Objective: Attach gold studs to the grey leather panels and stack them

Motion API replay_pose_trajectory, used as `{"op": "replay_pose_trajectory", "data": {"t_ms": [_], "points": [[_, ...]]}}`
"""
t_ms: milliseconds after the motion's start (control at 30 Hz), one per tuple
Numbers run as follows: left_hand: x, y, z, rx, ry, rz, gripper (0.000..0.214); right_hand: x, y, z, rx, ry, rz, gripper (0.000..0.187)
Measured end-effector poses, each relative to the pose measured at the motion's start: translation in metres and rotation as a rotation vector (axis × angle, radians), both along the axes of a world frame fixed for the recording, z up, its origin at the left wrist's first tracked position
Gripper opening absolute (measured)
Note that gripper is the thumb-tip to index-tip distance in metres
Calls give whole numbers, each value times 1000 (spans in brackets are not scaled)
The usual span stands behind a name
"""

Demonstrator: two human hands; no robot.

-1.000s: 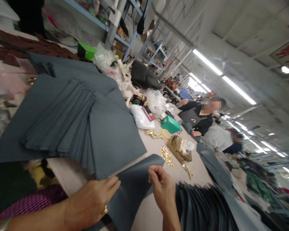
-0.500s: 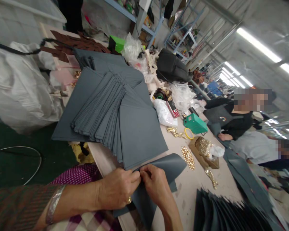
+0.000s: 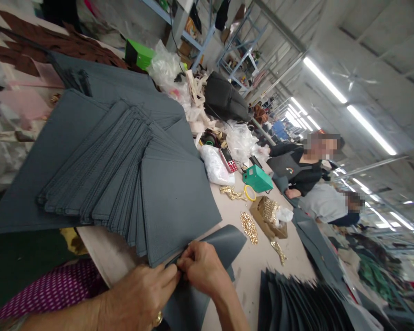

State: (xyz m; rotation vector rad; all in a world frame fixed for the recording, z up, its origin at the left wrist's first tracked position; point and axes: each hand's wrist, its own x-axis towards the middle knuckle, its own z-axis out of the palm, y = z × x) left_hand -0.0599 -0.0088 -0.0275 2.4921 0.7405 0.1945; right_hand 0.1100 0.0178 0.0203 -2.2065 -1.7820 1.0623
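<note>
My left hand [image 3: 138, 296] and my right hand [image 3: 202, 269] meet at the near edge of the table, fingers pinched together on the edge of a curled grey leather piece [image 3: 224, 241]. A ring shows on my left hand. Just beyond lies a fanned stack of grey leather pieces [image 3: 124, 179], its top piece touching my fingertips. A second row of dark grey pieces [image 3: 296, 303] stands on edge at the lower right.
Gold metal fittings [image 3: 249, 226] lie loose beside a brown box [image 3: 267, 216] of them. Further back are a green box [image 3: 257, 178], a yellow tape ring [image 3: 250, 193], plastic bags [image 3: 215, 165] and a black bag [image 3: 226, 101]. Two people sit at the far right [image 3: 296, 170].
My right hand came in from apart to join my left at the grey piece's edge, and both now pinch it. The view has swung about.
</note>
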Motion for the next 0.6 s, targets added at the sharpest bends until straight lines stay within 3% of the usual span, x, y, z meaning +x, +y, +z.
{"op": "replay_pose_trajectory", "data": {"t_ms": [233, 300, 367, 467, 533, 600], "points": [[1, 1, 3, 16, 21, 3, 73, 6, 4, -12, -95, 100, -85, 10], [2, 0, 5, 25, 22, 45, 74, 3, 1, -11, -46, 123, -107, 10], [2, -1, 4, 34, 8, 86, 72, 0, -8, -5, 103, 144, -104, 10], [0, -1, -3, 65, -115, 135, 67, -2, -35, 15, 512, 146, -139, 12], [0, 0, -8, 85, -267, 190, 61, 1, -61, 29, 832, 98, -238, 14], [0, 2, -9, 71, -382, 262, 45, 5, -89, 36, 1010, 42, -352, 18]]}}
